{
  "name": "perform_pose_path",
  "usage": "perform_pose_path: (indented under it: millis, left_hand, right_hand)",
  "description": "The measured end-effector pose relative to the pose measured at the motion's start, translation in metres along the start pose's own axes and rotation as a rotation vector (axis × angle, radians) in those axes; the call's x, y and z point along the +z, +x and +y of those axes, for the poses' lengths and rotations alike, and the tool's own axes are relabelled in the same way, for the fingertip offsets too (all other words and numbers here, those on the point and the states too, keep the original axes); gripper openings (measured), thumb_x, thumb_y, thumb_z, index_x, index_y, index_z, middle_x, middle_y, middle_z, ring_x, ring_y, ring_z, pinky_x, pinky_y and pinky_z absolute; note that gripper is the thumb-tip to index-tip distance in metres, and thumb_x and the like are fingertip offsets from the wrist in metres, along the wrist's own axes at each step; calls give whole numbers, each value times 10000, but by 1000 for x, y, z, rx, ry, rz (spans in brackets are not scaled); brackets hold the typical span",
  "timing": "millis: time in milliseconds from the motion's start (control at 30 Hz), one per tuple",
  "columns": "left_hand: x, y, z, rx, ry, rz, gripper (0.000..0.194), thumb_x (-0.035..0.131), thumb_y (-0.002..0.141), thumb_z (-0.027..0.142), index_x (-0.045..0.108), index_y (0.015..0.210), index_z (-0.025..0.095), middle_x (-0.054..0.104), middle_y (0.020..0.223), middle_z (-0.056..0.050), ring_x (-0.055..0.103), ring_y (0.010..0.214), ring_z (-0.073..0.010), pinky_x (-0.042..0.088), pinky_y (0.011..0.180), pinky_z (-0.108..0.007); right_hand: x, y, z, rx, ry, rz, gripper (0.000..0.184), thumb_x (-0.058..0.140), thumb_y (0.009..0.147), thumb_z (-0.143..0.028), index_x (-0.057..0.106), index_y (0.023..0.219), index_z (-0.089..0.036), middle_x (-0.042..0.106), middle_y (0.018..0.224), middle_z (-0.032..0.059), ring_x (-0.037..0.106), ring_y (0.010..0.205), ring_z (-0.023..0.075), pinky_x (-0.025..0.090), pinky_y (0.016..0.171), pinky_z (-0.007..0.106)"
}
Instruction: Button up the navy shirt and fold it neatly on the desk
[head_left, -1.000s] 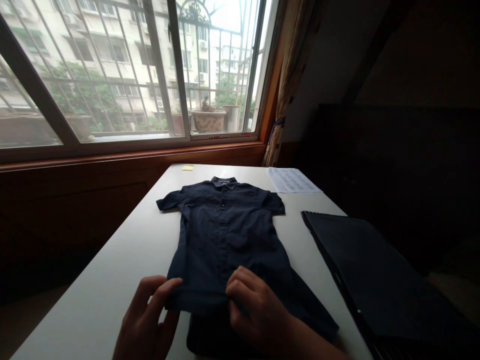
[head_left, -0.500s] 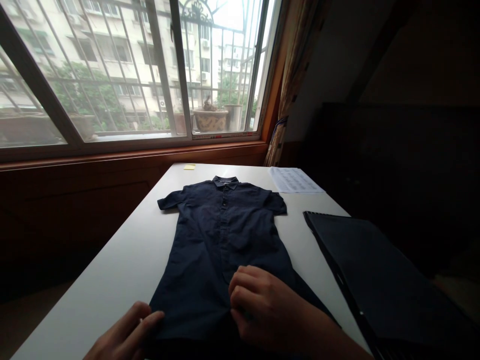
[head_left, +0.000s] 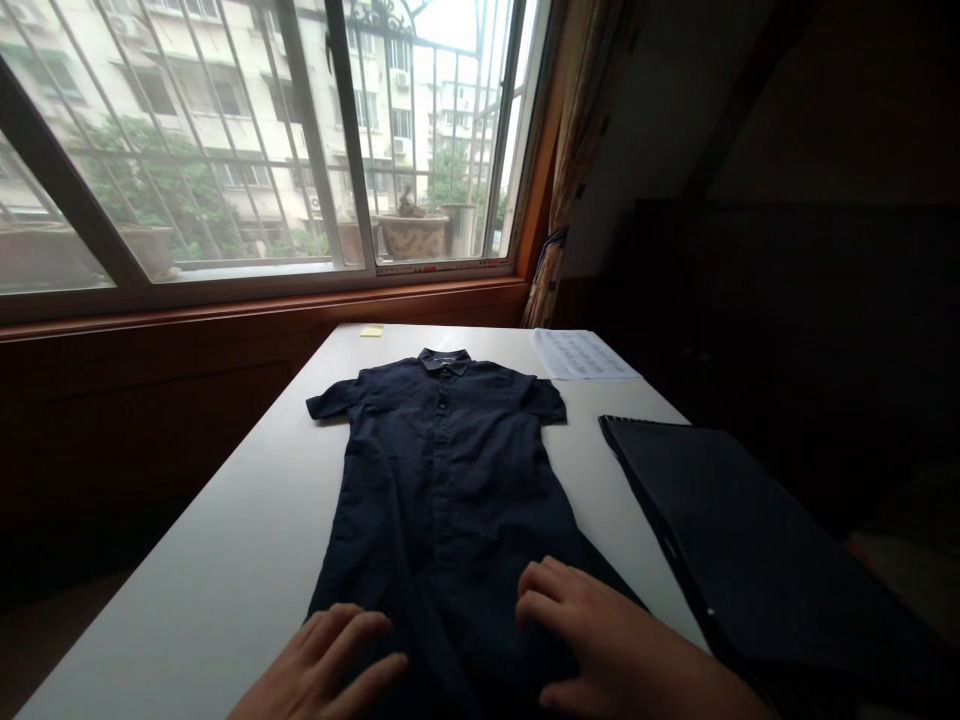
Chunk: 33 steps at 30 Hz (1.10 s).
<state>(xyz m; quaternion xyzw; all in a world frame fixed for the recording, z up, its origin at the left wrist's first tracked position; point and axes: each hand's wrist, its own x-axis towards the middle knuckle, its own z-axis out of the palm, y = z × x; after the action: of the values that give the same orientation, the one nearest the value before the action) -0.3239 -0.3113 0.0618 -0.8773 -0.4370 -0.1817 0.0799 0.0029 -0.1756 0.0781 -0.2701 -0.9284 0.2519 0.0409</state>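
A dark navy short-sleeved shirt [head_left: 442,480] lies front up and spread out on the white table [head_left: 217,510], its collar toward the window. Over the left side of its lower part is my left hand [head_left: 330,655], fingers stretched and thumb apart. My right hand [head_left: 581,630] is over the lower right side, its fingers slightly bent and the thumb spread away from them. No fabric shows gripped in either hand. Shadow at the bottom hides the hem, and I cannot tell how firmly the fingertips touch the cloth.
To the right lies a large black folder-like item [head_left: 735,530] with a ridged edge. Printed paper sheets [head_left: 581,355] rest at the far right corner, and a yellow sticky note [head_left: 372,330] at the far left. Beyond the table are a barred window [head_left: 247,150] and a tied curtain [head_left: 555,230].
My left hand has moved right, further over the shirt. My right hand has shifted right from the middle, and its closed fingers have opened. The lower front of the shirt shows different folds.
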Motion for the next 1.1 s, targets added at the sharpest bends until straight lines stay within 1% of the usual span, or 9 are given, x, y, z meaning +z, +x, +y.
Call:
perform_pose_path:
  millis: [133, 233, 300, 500, 600, 800, 933, 1000, 1100]
  left_hand:
    - [21, 37, 24, 131, 4, -22, 320, 660, 911, 242, 619, 1228, 256, 682, 1132, -58, 604, 1018, -230, 548, 865, -330]
    - [47, 50, 32, 95, -9, 6, 41, 655, 885, 229, 641, 921, 215, 657, 849, -29, 588, 807, -214, 519, 760, -348]
    - [56, 52, 31, 48, -54, 24, 128, 625, 863, 197, 564, 750, 204, 594, 727, -16, 540, 691, -190, 480, 674, -325]
    - [28, 50, 15, -279, -575, 30, 186, 392, 958, 132, 564, 947, 202, 611, 894, -54, 596, 781, -159, 489, 691, -254]
    - [18, 46, 9, -424, -783, -44, 202, 388, 985, 170, 562, 891, 207, 612, 897, -39, 620, 808, -146, 502, 721, -231]
    - [34, 37, 9, -327, -649, -187, 190, 481, 881, 80, 604, 915, 220, 648, 937, -31, 629, 853, -156, 497, 734, -229]
    - [39, 40, 10, -326, -589, -215, 173, 483, 889, 87, 607, 886, 208, 652, 912, -33, 619, 828, -158, 475, 718, -234]
    - [35, 43, 10, -346, -643, -200, 180, 465, 928, 123, 625, 918, 205, 657, 932, -40, 625, 851, -161, 473, 734, -237]
    - [28, 46, 8, -430, -822, -178, 213, 456, 994, 245, 656, 939, 197, 670, 914, -41, 637, 844, -158, 480, 744, -234]
  right_hand:
    - [15, -13, 13, 57, -31, 10, 305, 744, 694, -103, 643, 948, -238, 608, 1101, 19, 545, 1019, 224, 457, 887, 358]
    - [17, -17, 19, 40, -27, 10, 206, 613, 764, -26, 637, 834, -219, 624, 1000, 18, 564, 940, 193, 455, 792, 308]
    - [13, -19, 21, 38, 26, 12, 192, 577, 780, -26, 622, 820, -209, 624, 944, 15, 573, 883, 176, 450, 750, 287]
    - [-10, -23, 35, 192, 239, 222, 84, 522, 895, -157, 531, 830, -210, 605, 845, 0, 578, 779, 159, 458, 713, 278]
    - [-7, -16, 42, 272, 184, 351, 102, 479, 936, -180, 536, 859, -216, 608, 846, 8, 586, 785, 172, 469, 726, 300]
    - [21, -5, 32, 76, -151, 577, 200, 458, 895, -50, 571, 941, -208, 591, 985, 71, 560, 919, 222, 465, 843, 382]
    - [24, -12, 14, -252, -231, 424, 226, 463, 900, -37, 604, 936, -209, 628, 951, 47, 545, 895, 202, 444, 851, 360]
    - [23, -16, 8, -259, -220, 279, 196, 553, 894, -111, 613, 1042, -225, 651, 985, 32, 553, 911, 205, 435, 884, 373]
    - [28, -18, 11, -169, -220, 135, 450, 730, 816, -286, 567, 1235, -261, 657, 1137, 36, 568, 1017, 246, 428, 946, 409]
